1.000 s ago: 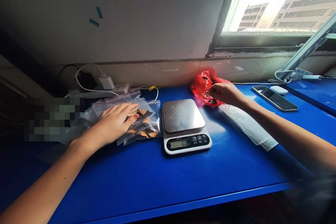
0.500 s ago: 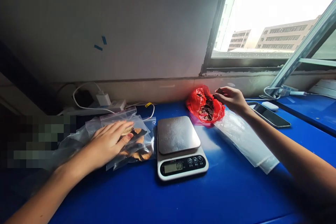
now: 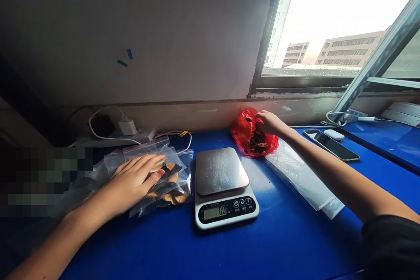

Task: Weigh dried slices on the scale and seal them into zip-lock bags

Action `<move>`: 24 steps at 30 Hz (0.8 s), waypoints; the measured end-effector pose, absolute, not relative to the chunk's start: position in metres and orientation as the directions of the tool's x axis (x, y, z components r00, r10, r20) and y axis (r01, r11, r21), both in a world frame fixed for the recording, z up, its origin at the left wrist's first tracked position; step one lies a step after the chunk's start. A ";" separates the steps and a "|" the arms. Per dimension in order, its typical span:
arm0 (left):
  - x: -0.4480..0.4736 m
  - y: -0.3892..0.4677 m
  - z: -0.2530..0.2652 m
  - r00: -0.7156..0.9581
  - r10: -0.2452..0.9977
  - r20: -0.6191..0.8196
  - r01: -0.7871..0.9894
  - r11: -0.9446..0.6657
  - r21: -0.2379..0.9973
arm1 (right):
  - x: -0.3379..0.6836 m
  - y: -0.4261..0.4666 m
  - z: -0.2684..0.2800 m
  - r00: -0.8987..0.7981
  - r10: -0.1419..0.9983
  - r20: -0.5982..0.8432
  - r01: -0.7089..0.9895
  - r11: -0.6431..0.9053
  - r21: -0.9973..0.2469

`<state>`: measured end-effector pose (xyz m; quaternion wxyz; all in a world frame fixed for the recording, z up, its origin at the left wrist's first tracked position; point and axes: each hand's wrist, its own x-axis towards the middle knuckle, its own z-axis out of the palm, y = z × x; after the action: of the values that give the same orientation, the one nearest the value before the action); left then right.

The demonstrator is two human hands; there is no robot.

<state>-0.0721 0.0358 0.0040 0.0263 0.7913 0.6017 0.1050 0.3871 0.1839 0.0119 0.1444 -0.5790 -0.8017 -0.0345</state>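
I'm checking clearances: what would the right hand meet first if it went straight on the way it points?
Probably the red bag: the right hand is at its opening, though depth leaves any contact unclear.

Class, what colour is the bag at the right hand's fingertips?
The bag is red; the head view shows it best.

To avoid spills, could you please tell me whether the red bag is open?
The red bag is open: dark pieces show through its mouth.

Black fabric sleeve [image 3: 392,247] is covering the right arm [image 3: 328,168] at the frame's lower right, left hand [image 3: 134,180] and right hand [image 3: 269,121] are showing bare
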 end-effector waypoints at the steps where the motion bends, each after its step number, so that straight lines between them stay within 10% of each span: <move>1: -0.073 0.036 0.003 0.252 0.956 0.147 0.947 -0.275 0.166 | 0.386 0.191 0.012 -0.294 0.922 0.252 0.943 0.322 -0.079; 14: -0.073 0.034 0.002 0.261 0.955 0.144 0.943 -0.284 0.175 | 0.382 0.209 0.010 -0.345 0.927 0.148 0.938 0.334 0.091; 24: -0.072 0.036 0.000 0.273 0.948 0.163 0.936 -0.301 0.184 | 0.381 0.171 0.021 -0.415 0.894 0.172 0.899 0.432 -0.077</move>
<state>-0.0722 0.0360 0.0002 0.0256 0.7974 0.5905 0.1212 0.3808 0.1713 0.0205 0.0936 -0.5329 -0.8409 -0.0137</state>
